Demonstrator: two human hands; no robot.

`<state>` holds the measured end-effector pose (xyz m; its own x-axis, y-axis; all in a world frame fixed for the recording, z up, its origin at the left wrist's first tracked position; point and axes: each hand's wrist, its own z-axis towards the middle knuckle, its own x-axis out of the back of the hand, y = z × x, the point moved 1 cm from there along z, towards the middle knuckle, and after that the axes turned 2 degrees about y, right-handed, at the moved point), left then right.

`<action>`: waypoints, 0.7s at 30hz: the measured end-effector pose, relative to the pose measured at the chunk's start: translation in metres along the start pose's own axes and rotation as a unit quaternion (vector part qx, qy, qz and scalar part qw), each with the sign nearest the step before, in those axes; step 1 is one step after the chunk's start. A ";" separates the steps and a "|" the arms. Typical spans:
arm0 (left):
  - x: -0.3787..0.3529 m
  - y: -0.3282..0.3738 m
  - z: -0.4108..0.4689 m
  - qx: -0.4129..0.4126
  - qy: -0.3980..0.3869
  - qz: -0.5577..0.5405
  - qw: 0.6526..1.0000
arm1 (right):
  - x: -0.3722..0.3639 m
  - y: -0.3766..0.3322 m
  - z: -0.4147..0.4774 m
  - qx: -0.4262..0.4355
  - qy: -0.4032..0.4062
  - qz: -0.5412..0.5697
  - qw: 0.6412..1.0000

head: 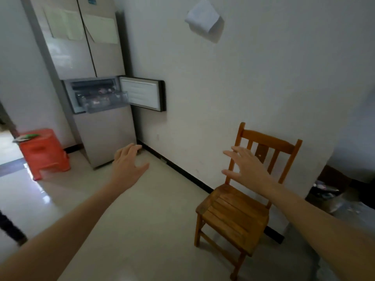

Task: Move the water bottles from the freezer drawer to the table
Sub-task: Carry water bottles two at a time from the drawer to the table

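Two bare forearms of ours reach forward from the bottom edge, one on each side. Our left hand (127,165) hangs over the pale floor (142,220), fingers loosely bent and thumb apart, holding nothing. Our right hand (246,167) is spread flat, fingers straight and fanned, also holding nothing; it shows in front of the back of the one wooden chair (233,211), though we cannot tell whether it touches it. That chair stands against the white wall (263,78), its slatted seat bare.

Well beyond our hands stands one tall fridge (81,47) with two upper doors, and paper sheets are stuck to each. Below them one small freezer door (144,94) is swung wide open toward the wall. In the opening a clear plastic freezer drawer (101,100) is pulled out, at about mid-height of the fridge. Its contents are a dark, blurred jumble, and we cannot make out or count any water bottles in it.

Left of the fridge sits one red plastic stool (43,153) with a green and white object (26,137) lying on top. One sheet of paper (203,18) hangs high on the wall.
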<state>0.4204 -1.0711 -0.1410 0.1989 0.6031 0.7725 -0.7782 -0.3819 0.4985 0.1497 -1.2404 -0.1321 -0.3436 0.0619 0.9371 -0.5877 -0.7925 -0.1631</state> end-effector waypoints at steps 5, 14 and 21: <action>-0.002 -0.024 0.012 0.050 0.021 0.023 0.998 | -0.039 -0.006 0.052 0.061 -0.008 0.039 0.997; -0.008 -0.096 0.090 0.112 0.088 0.025 0.990 | -0.105 -0.040 0.188 0.168 -0.032 0.050 0.984; -0.017 -0.166 0.201 0.143 0.117 0.019 0.983 | -0.145 -0.069 0.333 0.227 -0.036 0.022 0.973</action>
<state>0.6661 -1.1588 -0.1583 0.0040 0.7166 0.6975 -0.5765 -0.5682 0.5871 0.4841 -1.3974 -0.1543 -0.2990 -0.0073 0.9542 -0.1842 -0.9807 -0.0652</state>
